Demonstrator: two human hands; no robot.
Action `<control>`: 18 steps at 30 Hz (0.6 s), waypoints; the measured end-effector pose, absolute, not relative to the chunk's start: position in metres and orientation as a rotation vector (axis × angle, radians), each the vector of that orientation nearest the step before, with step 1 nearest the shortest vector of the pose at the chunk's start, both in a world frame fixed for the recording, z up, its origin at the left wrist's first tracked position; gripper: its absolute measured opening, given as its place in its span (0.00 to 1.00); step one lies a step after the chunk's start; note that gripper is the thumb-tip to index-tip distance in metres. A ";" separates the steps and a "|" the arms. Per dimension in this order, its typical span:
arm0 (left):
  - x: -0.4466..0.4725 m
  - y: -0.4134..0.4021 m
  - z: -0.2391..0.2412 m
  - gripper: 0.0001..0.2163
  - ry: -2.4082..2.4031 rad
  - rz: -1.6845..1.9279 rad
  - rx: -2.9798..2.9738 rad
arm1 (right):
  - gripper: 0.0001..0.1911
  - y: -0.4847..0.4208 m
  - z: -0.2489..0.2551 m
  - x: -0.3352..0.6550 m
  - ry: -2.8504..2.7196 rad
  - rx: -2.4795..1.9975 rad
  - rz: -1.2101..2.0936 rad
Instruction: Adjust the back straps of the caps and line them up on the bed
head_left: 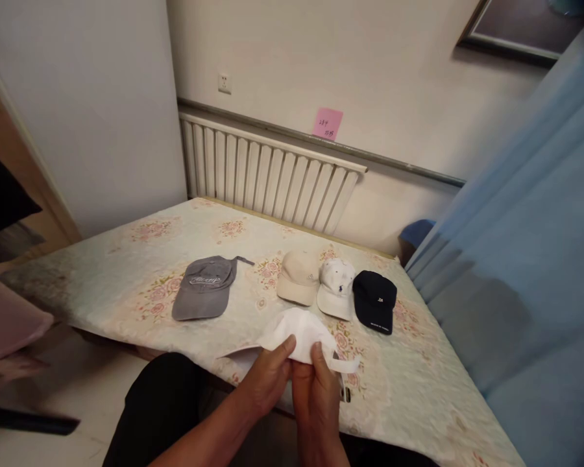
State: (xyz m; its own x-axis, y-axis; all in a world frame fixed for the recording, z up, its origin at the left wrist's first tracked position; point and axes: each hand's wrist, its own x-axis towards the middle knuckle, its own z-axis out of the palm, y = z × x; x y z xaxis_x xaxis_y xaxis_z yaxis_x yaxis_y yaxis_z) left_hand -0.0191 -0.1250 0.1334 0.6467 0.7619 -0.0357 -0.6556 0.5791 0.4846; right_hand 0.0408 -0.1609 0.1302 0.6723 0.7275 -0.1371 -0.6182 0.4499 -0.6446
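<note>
Both my hands hold a white cap just above the near edge of a bed. My left hand pinches its lower left side, thumb up on the fabric. My right hand grips its back, beside the loose white strap. Farther back on the bed lie a grey cap at the left, then a beige cap, a white cap with dots and a black cap side by side.
The bed has a floral quilted cover. A white radiator runs along the wall behind, with a pink sticky note above it. A blue curtain hangs at the right. A pink cushion is at the left.
</note>
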 end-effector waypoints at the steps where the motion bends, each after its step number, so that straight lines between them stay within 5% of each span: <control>1: -0.018 -0.124 0.135 0.19 0.273 0.850 0.453 | 0.26 -0.161 0.131 0.041 -0.169 -0.690 0.847; 18: -0.026 -0.104 0.138 0.25 0.238 0.849 0.271 | 0.12 -0.165 0.120 0.077 -0.038 -0.578 0.952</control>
